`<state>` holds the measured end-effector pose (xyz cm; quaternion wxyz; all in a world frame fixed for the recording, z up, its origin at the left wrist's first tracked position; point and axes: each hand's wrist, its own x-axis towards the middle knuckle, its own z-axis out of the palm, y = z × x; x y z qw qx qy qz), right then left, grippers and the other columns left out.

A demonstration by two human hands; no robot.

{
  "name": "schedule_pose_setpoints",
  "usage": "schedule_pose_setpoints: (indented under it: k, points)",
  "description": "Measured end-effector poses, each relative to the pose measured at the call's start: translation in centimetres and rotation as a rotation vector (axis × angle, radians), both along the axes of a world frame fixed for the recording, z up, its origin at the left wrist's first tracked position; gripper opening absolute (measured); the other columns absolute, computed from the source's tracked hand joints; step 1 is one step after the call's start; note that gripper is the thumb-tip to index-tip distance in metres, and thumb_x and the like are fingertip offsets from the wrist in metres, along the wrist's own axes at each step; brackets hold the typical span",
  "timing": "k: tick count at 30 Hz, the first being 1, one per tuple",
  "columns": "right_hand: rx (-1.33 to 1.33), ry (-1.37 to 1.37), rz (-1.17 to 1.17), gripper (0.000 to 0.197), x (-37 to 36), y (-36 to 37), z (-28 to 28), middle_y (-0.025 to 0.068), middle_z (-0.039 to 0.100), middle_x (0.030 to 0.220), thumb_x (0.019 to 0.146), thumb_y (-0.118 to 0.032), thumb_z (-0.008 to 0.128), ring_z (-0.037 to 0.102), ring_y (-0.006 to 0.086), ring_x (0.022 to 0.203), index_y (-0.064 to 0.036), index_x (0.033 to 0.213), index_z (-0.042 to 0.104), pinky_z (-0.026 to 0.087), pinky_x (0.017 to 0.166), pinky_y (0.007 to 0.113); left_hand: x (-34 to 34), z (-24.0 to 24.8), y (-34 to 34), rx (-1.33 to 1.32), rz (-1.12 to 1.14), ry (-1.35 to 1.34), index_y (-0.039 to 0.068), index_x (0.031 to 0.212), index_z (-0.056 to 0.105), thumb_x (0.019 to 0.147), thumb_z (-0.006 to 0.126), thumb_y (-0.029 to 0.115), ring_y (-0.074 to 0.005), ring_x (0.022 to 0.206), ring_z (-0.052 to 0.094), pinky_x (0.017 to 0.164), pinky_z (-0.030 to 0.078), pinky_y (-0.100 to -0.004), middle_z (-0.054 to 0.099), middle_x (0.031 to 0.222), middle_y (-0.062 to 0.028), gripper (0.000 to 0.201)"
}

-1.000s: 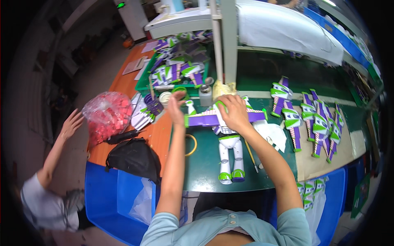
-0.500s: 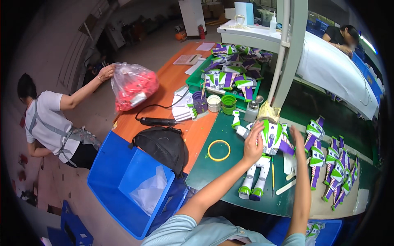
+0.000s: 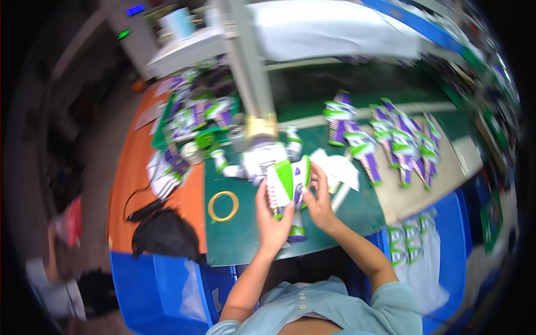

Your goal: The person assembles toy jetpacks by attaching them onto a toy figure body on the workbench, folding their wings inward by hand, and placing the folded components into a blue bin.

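Observation:
Both my hands hold a white, green and purple toy wing pack (image 3: 287, 180) low over the green table mat. My left hand (image 3: 273, 226) grips its left edge, thumb toward the middle. My right hand (image 3: 320, 202) has its fingers on the opposite edge. Behind the pack lies a white toy figure (image 3: 258, 158) with its arms spread; the pack and my hands cover much of its lower body. One green-and-purple foot (image 3: 297, 233) shows below the pack. White paper pieces (image 3: 338, 170) are beside my right hand. The picture is blurred by motion.
Several wing packs (image 3: 403, 142) lie on the tan board at right; more fill a green tray (image 3: 237, 103). A yellow tape ring (image 3: 223, 206), black bag (image 3: 166, 234) and blue bins (image 3: 139, 290) are nearby. A post (image 3: 245, 67) stands behind the figure. Another person is at lower left.
The wing pack has come off the figure toward me, with both hands now around it. My view has swung right, and the other person has shifted to the lower left.

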<state>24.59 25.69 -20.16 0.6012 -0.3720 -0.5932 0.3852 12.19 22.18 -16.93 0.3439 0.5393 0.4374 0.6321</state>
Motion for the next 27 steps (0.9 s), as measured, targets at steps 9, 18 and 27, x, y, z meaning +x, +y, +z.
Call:
schedule_pose_setpoints:
  k: [9,18,27]
  points:
    - [0.009,-0.996,-0.148,0.057,18.6,-16.3,2.8,0.0113,0.056,0.106,0.071,-0.032,0.070,0.054,0.0266,0.097,-0.0080,0.119,0.050,0.040,0.085,0.036,13.2,-1.1,-5.0,-0.168,-0.933,0.375,0.005,0.129,0.035,0.070,0.073,0.002,-0.0229,0.095,0.061,0.084,0.046,-0.0317,0.063,0.099,-0.0142,0.070]
    - [-0.481,0.750,-1.285,0.037,41.4,-25.8,-21.2,0.0069,0.059,0.090,0.080,-0.032,0.067,0.057,0.0158,0.079,-0.0024,0.098,0.056,0.047,0.068,0.030,18.8,-1.5,-0.3,-0.269,-0.765,0.487,0.004,0.119,0.048,0.082,0.059,0.010,-0.0197,0.105,0.051,0.087,0.042,-0.0320,0.053,0.112,-0.0087,0.038]
    - [-0.619,0.515,-1.709,0.044,58.7,-27.5,-37.9,0.0140,0.064,0.094,0.076,-0.032,0.069,0.062,0.0213,0.083,0.0035,0.101,0.060,0.049,0.071,0.033,12.3,-8.3,18.6,-0.164,-0.287,0.768,0.002,0.123,0.043,0.085,0.058,0.022,-0.0193,0.100,0.053,0.079,0.044,-0.0287,0.048,0.122,-0.0126,0.046]
